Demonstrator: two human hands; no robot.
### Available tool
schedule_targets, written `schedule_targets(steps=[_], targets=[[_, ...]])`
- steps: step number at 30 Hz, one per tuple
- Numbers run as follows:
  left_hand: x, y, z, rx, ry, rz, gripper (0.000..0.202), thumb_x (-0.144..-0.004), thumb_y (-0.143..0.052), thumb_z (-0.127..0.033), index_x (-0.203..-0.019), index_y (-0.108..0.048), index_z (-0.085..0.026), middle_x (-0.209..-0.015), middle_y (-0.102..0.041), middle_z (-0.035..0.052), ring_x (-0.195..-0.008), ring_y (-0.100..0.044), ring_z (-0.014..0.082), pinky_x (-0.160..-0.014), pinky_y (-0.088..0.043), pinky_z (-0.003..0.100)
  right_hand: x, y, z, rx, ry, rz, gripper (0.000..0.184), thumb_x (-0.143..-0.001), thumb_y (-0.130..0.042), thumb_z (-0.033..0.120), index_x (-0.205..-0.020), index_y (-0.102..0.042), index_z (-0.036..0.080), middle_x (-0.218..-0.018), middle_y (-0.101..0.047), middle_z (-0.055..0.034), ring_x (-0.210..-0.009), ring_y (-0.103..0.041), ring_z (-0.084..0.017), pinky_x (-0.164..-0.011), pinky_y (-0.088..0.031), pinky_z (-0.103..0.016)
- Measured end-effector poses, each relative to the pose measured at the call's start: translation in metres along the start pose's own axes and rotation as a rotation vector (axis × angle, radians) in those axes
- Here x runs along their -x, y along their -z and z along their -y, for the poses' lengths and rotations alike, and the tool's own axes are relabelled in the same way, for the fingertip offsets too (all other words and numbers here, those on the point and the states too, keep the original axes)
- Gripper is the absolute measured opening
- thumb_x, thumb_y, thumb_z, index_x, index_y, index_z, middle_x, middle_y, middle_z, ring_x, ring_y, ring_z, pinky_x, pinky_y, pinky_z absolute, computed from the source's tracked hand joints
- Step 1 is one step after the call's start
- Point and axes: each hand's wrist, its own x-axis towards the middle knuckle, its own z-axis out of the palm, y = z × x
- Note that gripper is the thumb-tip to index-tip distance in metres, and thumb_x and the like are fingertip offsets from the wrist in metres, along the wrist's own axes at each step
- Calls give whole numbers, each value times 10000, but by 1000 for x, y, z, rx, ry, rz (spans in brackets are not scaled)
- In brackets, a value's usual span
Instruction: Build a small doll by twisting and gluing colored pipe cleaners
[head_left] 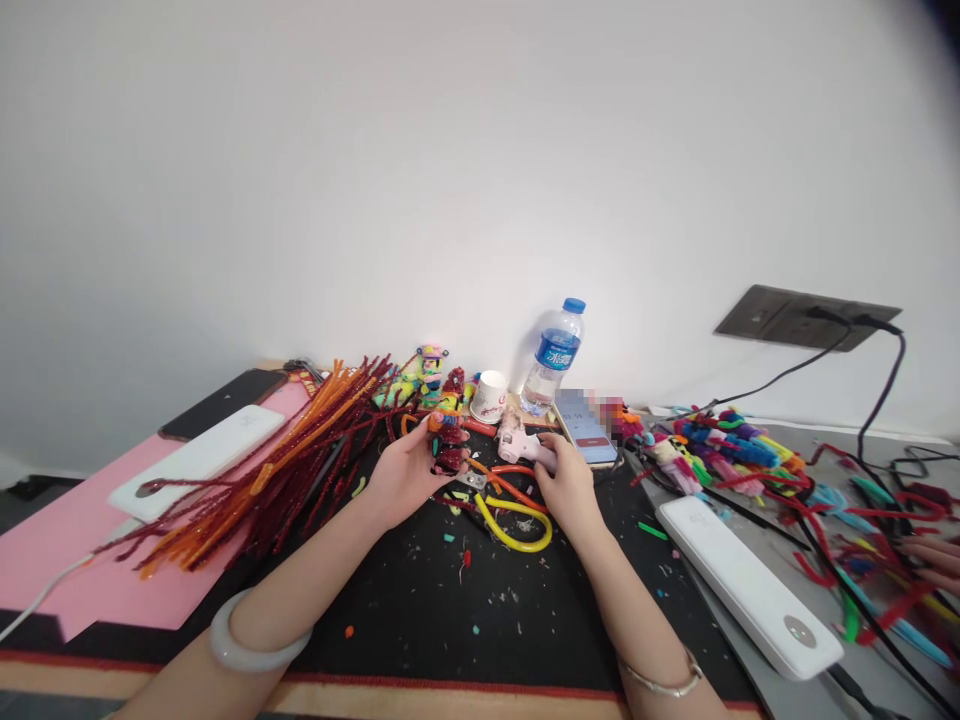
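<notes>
My left hand (401, 475) is closed around a small dark red pipe-cleaner figure (450, 450) with an orange and blue top. Its lower part is partly covered by my fingers. My right hand (568, 488) grips a pale pink glue gun (517, 443), whose nozzle end points left, close to the figure but apart from it. Below and between both hands lie scissors (525, 546) with a yellow loop handle and a reddish-orange one; their blades are hidden near my left hand. The black mat (405, 620) under them is strewn with small fuzzy scraps.
Dark red and orange pipe cleaners (300, 470) are heaped at left, beside a white power bank (199, 460). Behind stand a paper cup (489, 396), a water bottle (553, 360) and a phone (589, 435). At right are another power bank (742, 580), cables and another person's hand (934, 562).
</notes>
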Motion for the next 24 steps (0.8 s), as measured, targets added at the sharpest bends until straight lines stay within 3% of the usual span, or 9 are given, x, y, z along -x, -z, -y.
schedule_targets(steps=[7,11,17,20,24], targets=[[1,4,-3,164,71,35,295,-814,-494,-412,-920,-632,-174,-823,-610,68,-623,-529,144,-646,-458,331,-1,1,3,41,-30,33,376,-733,-494,171,-1107,-525,182,-1026,-619,-105,-977,-539,-261,-836,-394,-393],[2,5,-3,189,85,102,278,-813,-494,-398,-893,-619,-163,-754,-552,44,-582,-472,115,-591,-430,279,-5,6,12,113,-119,127,446,-727,-493,163,-1171,-487,201,-1102,-595,-98,-1050,-496,-274,-838,-375,-400],[0,6,-5,182,38,79,295,-843,-455,-378,-938,-594,-136,-748,-536,46,-578,-465,110,-590,-432,271,-18,15,33,296,-180,269,532,-707,-493,123,-1228,-451,218,-1147,-553,-109,-1087,-464,-282,-827,-345,-410],[-2,4,-5,136,7,10,297,-840,-467,-404,-910,-588,-143,-729,-548,40,-545,-468,101,-554,-428,254,-20,14,38,346,-135,238,540,-688,-490,90,-1210,-479,225,-1096,-564,-111,-1066,-482,-270,-831,-331,-397],[-5,2,0,-31,-143,-194,300,-802,-527,-454,-896,-576,-173,-718,-580,12,-510,-479,77,-548,-447,230,-15,12,33,269,-109,97,461,-697,-500,126,-1142,-529,243,-1067,-578,-81,-1037,-504,-256,-843,-329,-395]])
